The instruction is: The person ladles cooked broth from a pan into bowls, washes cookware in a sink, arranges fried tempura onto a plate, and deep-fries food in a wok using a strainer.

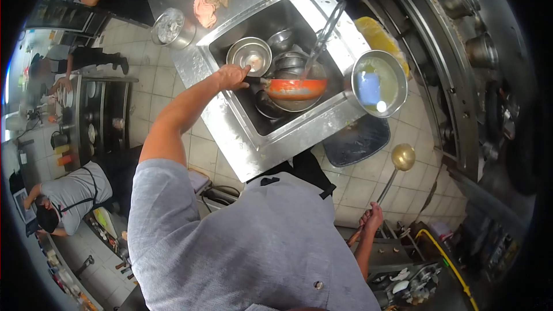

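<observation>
My left hand (pixel 233 76) reaches over the sink (pixel 275 17) and is closed around the black handle of an orange frying pan (pixel 296 90). The pan is held over a pile of metal bowls, under the tap (pixel 331 26), with what looks like a stream of water coming down to it. Beside my left hand sits a round metal bowl (pixel 249 52). Down at my right side, my right hand (pixel 371 217) grips the long handle of a ladle (pixel 403 157), its brassy bowl pointing away from me.
A metal pot (pixel 398 95) with cloudy liquid and a blue item stands at the sink's right edge. On the counter lie crumpled cloths (pixel 208 4) near a metal container (pixel 173 29). A dark mat (pixel 357 141) is on the floor. Other people (pixel 78 193) stand to the left.
</observation>
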Available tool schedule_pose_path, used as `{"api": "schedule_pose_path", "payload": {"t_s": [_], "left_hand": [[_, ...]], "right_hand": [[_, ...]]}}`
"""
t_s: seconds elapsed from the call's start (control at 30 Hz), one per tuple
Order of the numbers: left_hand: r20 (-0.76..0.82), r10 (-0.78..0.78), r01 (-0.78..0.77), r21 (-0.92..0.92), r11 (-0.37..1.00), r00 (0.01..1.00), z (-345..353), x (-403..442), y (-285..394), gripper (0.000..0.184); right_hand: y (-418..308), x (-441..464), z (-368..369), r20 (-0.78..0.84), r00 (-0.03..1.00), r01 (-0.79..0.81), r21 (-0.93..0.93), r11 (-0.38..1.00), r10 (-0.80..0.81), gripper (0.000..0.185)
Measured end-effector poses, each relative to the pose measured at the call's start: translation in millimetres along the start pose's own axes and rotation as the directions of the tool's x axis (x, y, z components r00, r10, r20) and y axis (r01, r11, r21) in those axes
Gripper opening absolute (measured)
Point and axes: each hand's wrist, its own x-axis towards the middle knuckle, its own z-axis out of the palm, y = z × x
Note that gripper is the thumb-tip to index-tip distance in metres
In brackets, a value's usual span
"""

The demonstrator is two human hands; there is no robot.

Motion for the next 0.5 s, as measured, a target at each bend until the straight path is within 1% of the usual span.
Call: {"api": "schedule_pose_path", "payload": {"t_s": [0.03,0.07,0.1,0.13,0.2,0.23,0.27,0.3,0.33,0.37,0.4,0.47,0.5], "left_hand": [[-0.048,-0.076,0.067,-0.166,0.984,0.996,13.4,-0.8,3.7,0.074],[-0.082,-0.161,0.126,-0.332,0.935,0.983,19.5,-4.0,15.6,0.067],[0.533,-0.207,0.560,-0.674,0.483,0.820,-78.5,-21.6,55.4,0.065],[0.538,-0.206,0.564,-0.674,0.476,0.817,-73.2,-24.0,56.4,0.065],[0.594,-0.126,0.601,-0.739,0.303,0.794,-63.0,-22.3,52.0,0.064],[0.426,-0.236,0.487,-0.774,0.405,0.873,-49.9,-18.7,44.0,0.063],[0.421,-0.231,0.481,-0.773,0.413,0.877,-36.0,-9.2,31.8,0.063],[0.124,-0.342,0.330,-0.679,0.655,0.932,-23.1,3.1,17.0,0.062],[-0.198,-0.348,0.217,-0.486,0.847,0.916,-16.0,14.8,7.6,0.061],[-0.141,-0.428,0.301,-0.520,0.799,0.892,-16.2,28.4,6.8,0.067],[-0.144,-0.425,0.296,-0.521,0.800,0.894,-12.2,37.9,11.6,0.067],[-0.017,-0.417,0.376,-0.403,0.834,0.909,-0.1,60.4,25.6,0.076],[0.028,-0.432,0.399,-0.437,0.806,0.901,12.8,69.9,35.7,0.078]], "right_hand": [[2.4,1.7,-7.1,-0.016,1.000,0.004,0.005,1.000,-0.004,0.023],[4.8,2.3,-13.6,-0.033,0.999,0.010,0.007,1.000,-0.009,0.024],[9.8,5.3,-19.2,-0.052,0.999,-0.005,0.034,0.999,0.007,0.025],[11.7,6.1,-24.6,-0.051,0.999,-0.008,0.026,1.000,0.010,0.025],[16.8,7.1,-29.8,-0.057,0.998,-0.004,0.057,0.998,0.007,0.025],[20.8,7.3,-30.6,-0.061,0.998,-0.004,0.065,0.998,0.007,0.025],[23.4,7.5,-30.8,-0.075,0.997,0.011,0.078,0.997,-0.005,0.025],[25.1,6.4,-30.3,-0.090,0.996,0.028,0.091,0.995,-0.020,0.026],[25.2,2.6,-30.6,-0.097,0.995,0.032,0.095,0.995,-0.023,0.026],[24.6,-3.4,-28.9,-0.119,0.993,0.029,0.086,0.996,-0.018,0.025],[23.4,-8.2,-27.0,-0.139,0.990,0.025,0.077,0.997,-0.014,0.025],[23.1,-18.6,-26.5,-0.140,0.990,0.011,0.065,0.998,-0.002,0.025],[23.0,-25.4,-30.4,-0.136,0.991,-0.009,0.042,0.999,0.015,0.025]]}}
